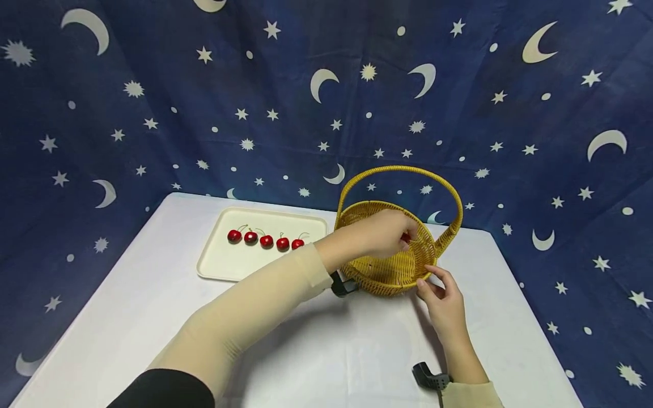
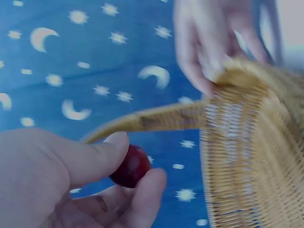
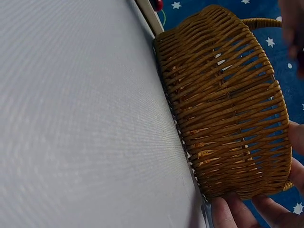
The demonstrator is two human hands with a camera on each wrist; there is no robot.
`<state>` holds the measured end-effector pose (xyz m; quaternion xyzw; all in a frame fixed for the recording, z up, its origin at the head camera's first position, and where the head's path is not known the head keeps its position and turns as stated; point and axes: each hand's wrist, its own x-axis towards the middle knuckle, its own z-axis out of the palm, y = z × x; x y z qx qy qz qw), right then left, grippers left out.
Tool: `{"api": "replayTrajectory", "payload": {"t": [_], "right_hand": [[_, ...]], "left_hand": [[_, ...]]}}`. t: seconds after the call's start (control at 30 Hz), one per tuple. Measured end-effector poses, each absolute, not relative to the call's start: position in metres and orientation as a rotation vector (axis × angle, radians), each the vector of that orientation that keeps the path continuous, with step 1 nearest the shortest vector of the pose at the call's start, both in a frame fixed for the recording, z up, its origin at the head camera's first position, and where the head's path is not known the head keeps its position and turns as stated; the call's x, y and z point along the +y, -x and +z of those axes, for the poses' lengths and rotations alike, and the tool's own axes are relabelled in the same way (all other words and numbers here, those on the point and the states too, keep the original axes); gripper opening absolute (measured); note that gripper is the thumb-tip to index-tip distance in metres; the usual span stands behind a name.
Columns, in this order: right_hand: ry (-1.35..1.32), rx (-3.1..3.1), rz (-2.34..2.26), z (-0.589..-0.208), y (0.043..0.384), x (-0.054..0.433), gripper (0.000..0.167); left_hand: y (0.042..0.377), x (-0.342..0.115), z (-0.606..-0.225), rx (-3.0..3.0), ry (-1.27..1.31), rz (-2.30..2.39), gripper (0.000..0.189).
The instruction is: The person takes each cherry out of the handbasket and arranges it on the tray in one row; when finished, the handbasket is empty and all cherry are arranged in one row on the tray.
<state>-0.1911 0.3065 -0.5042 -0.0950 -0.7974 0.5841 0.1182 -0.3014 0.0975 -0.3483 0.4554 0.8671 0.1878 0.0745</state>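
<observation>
My left hand (image 1: 390, 232) is over the wicker basket (image 1: 382, 287), pinching a dark red cherry (image 2: 131, 167) between thumb and fingers. In the left wrist view the cherry sits clear of the wicker, near the arched handle (image 2: 164, 118). At the basket's right front, my right hand (image 1: 448, 306) grips the rim, with fingertips against the woven side in the right wrist view. The basket stands upright on the table, and my left hand hides part of its inside. Several red cherries (image 1: 267, 241) with stems lie in a row on a cream tray (image 1: 224, 265).
The tray stands left of the basket, its right end partly behind my left forearm. A white cloth (image 1: 357, 357) covers the table. Behind the table hangs a dark blue curtain (image 1: 285, 96) with moons and stars. The basket's handle arches high above its rim.
</observation>
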Motion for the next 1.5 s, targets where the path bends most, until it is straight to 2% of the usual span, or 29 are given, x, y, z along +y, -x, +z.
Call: {"api": "replayTrajectory", "payload": {"t": [0.17, 0.4, 0.53, 0.73, 0.9, 1.17, 1.5], "right_hand": [[0.268, -2.309, 1.727, -0.505, 0.192, 0.308, 0.048], [0.280, -2.317, 1.747, -0.504, 0.191, 0.308, 0.049], [0.273, -2.325, 1.734, -0.504, 0.192, 0.309, 0.049], [0.263, -2.321, 1.716, -0.504, 0.193, 0.310, 0.049], [0.265, -2.317, 1.729, -0.504, 0.192, 0.308, 0.048], [0.266, -2.314, 1.728, -0.504, 0.192, 0.306, 0.048], [0.243, -2.299, 1.752, -0.504, 0.192, 0.307, 0.049]], "left_hand": [[0.279, 0.041, -0.338, 2.637, -1.357, 0.866, 0.019], [0.277, -0.039, -0.366, 2.562, -0.860, 1.280, 0.034], [0.283, -0.063, -0.393, 2.647, -0.729, 1.292, 0.036], [0.300, -0.061, -0.433, 2.921, -0.677, 1.119, 0.030], [0.313, -0.053, -0.458, 3.060, -0.639, 0.838, 0.036], [0.321, -0.044, -0.474, 3.172, -0.690, 0.485, 0.038], [0.327, -0.040, -0.486, 3.199, -0.656, 0.352, 0.045]]}}
